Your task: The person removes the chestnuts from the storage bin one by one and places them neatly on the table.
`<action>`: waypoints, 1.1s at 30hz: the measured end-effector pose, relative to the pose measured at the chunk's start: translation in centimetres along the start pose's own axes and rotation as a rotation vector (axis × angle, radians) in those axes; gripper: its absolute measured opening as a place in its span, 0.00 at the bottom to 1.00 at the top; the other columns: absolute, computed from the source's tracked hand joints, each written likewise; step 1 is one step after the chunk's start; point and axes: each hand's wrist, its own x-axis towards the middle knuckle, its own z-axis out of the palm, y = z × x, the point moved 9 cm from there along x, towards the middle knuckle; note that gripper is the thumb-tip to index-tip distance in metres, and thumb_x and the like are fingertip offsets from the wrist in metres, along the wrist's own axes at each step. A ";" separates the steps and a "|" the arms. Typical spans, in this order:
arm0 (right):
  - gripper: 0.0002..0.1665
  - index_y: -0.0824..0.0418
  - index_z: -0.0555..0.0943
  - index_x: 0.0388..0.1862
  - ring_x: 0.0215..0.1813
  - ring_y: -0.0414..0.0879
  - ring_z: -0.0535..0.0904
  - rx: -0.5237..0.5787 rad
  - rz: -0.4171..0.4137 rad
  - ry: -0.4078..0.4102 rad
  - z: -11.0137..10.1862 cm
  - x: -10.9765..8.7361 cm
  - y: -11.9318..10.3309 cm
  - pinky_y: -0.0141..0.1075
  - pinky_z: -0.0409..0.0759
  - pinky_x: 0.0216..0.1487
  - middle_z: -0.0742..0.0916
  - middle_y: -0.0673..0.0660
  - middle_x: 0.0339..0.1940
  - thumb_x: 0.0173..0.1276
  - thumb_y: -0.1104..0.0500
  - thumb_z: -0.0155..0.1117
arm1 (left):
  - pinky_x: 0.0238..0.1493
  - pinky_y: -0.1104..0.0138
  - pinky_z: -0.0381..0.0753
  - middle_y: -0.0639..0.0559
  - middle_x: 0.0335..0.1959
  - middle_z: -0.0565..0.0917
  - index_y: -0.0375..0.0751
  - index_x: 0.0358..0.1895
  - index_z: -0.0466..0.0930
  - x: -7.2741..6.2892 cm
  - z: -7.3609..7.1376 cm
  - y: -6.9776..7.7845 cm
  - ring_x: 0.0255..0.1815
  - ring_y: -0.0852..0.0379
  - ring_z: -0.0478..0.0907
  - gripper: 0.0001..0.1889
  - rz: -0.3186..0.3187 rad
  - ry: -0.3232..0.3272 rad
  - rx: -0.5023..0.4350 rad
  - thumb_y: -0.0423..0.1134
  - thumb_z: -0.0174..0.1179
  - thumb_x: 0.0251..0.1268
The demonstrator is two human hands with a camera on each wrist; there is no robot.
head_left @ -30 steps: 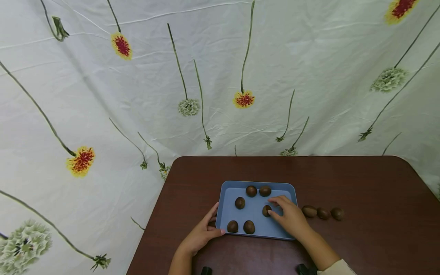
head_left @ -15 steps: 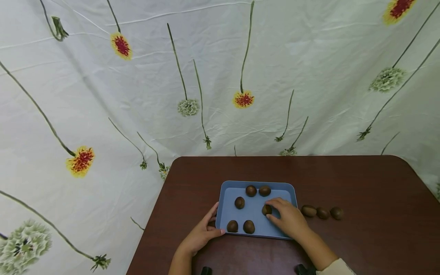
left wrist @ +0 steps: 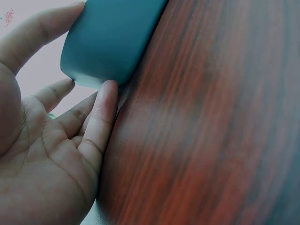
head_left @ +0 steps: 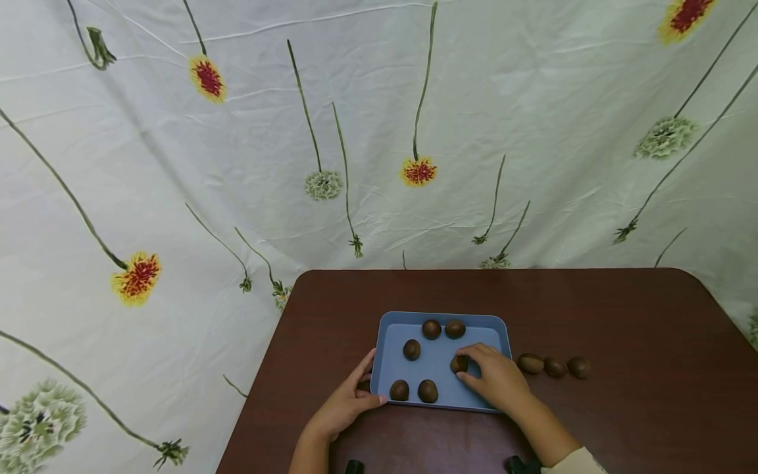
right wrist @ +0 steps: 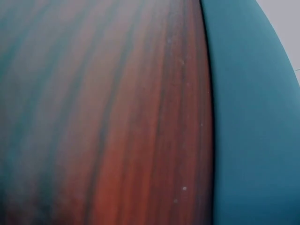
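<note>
My left hand (head_left: 348,403) grips the near left corner of a blue tray (head_left: 468,397), its thumb at the front rim and its fingers along the left side. In the left wrist view the fingers (left wrist: 104,110) press against the tray's outer wall (left wrist: 110,51). Over the right part of the tray, my right hand (head_left: 500,378) pinches a smooth brown nut (head_left: 457,364) between thumb and forefinger, low over the tray floor. Several similar nuts (head_left: 428,390) lie apart in the tray. The right wrist view has only the tray's side (right wrist: 253,117) and wood, no fingers.
Three more brown nuts (head_left: 555,367) lie in a row on the dark wooden table (head_left: 639,329), just right of the tray. Behind the table hangs a white cloth (head_left: 379,131) with printed flowers. Dark objects (head_left: 521,465) show at the bottom edge.
My right forefinger has come down onto the far side of the nut, and the thumb has moved to its near side. The tray and left hand keep their places.
</note>
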 end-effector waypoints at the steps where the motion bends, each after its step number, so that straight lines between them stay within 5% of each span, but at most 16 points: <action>1: 0.23 0.49 0.84 0.56 0.61 0.50 0.82 -0.001 0.002 -0.001 0.0 0.0 0.0 0.50 0.80 0.59 0.87 0.48 0.55 0.62 0.50 0.77 | 0.55 0.62 0.79 0.35 0.77 0.60 0.65 0.83 0.44 0.0 0.0 0.0 0.53 0.49 0.80 0.49 0.000 0.000 0.001 0.42 0.68 0.68; 18: 0.22 0.47 0.81 0.52 0.37 0.39 0.77 0.055 0.023 0.068 -0.6 -0.3 0.4 0.39 0.77 0.40 0.81 0.47 0.46 0.60 0.52 0.78 | 0.55 0.60 0.79 0.35 0.77 0.59 0.68 0.82 0.43 0.0 -0.1 -0.2 0.54 0.49 0.80 0.48 -0.015 0.001 0.010 0.44 0.67 0.68; 25: 0.23 0.49 0.81 0.53 0.41 0.41 0.79 0.115 0.001 0.128 -1.0 -0.4 0.4 0.38 0.79 0.42 0.81 0.48 0.47 0.60 0.54 0.78 | 0.55 0.60 0.79 0.34 0.76 0.60 0.68 0.82 0.44 0.0 -0.2 -0.3 0.53 0.49 0.80 0.48 -0.022 0.005 0.010 0.44 0.67 0.68; 33: 0.25 0.59 0.80 0.55 0.47 0.41 0.78 0.320 -0.046 0.256 -2.7 -0.7 0.8 0.35 0.82 0.45 0.81 0.51 0.49 0.60 0.60 0.78 | 0.55 0.60 0.79 0.35 0.77 0.60 0.68 0.82 0.44 0.1 -0.2 -0.3 0.53 0.49 0.80 0.48 -0.020 0.011 0.020 0.44 0.67 0.68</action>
